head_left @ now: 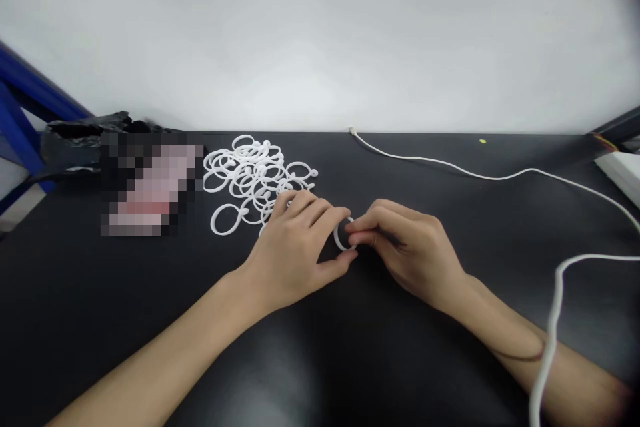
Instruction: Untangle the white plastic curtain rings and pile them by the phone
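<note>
Between my two hands, a white plastic curtain ring (337,236) is held above the black tabletop. My left hand (295,243) has its thumb and index finger closed on the ring's top and bottom edges. From the right, the thumb and index finger of my right hand (407,247) pinch the ring's near side, hiding that part of it. Just beyond my left hand lies a loose pile of similar white curtain rings (257,155), several with small eyelets showing. My left fingers cover the pile's near right edge.
A blurred-out pinkish item (160,180) lies left of the pile, beside a crumpled black plastic bag (75,147). One white cable (415,159) crosses the back right of the table (450,360); another white cable (553,320) hangs in front of my right forearm. A white box (623,170) stands far right.
</note>
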A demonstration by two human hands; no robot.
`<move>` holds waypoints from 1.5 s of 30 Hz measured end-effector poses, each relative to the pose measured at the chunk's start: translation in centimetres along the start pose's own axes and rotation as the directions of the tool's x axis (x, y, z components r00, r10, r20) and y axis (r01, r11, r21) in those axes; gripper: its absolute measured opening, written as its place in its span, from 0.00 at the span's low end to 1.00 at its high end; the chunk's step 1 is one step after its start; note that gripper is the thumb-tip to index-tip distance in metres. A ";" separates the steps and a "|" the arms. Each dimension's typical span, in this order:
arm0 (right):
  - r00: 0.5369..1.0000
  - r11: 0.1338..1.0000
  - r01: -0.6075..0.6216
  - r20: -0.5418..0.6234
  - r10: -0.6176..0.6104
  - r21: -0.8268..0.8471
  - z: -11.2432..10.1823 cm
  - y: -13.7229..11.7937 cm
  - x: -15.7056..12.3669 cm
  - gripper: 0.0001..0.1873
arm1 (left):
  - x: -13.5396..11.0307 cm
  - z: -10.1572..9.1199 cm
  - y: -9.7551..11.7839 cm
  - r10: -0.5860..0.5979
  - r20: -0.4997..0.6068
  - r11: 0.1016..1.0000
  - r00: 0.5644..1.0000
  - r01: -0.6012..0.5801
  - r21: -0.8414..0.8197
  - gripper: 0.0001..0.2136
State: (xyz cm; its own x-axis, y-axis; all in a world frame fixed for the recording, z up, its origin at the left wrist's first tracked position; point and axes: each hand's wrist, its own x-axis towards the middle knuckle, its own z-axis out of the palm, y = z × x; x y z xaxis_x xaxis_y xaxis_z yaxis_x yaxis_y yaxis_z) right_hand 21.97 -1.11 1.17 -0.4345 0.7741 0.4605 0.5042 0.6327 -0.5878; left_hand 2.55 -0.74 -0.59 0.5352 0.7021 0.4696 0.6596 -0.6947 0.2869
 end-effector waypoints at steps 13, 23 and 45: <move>0.989 0.988 -0.143 -0.038 0.141 -0.057 0.2 0.2 -0.2 0.12 | 0.4 -0.8 -0.7 -0.077 -0.133 0.979 0.988 0.101 0.179 0.17; 0.992 0.988 -0.115 -0.057 0.109 -0.103 0.0 -0.2 -0.3 0.06 | 0.1 -1.6 -5.4 -0.370 -0.177 0.857 0.912 0.409 0.313 0.24; 0.984 0.984 -0.177 -0.034 0.177 -0.006 0.2 -0.3 -0.6 0.08 | 0.6 -1.2 -6.0 -0.451 -0.026 0.864 0.892 0.443 0.238 0.19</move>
State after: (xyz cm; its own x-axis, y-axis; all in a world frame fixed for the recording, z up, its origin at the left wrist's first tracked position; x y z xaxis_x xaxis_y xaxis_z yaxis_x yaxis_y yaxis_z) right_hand 21.94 -1.77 0.92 -0.3130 0.8740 0.3716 0.5777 0.4858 -0.6560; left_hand -1.68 3.67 -0.97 0.1664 0.9355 0.3118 0.9330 -0.2516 0.2572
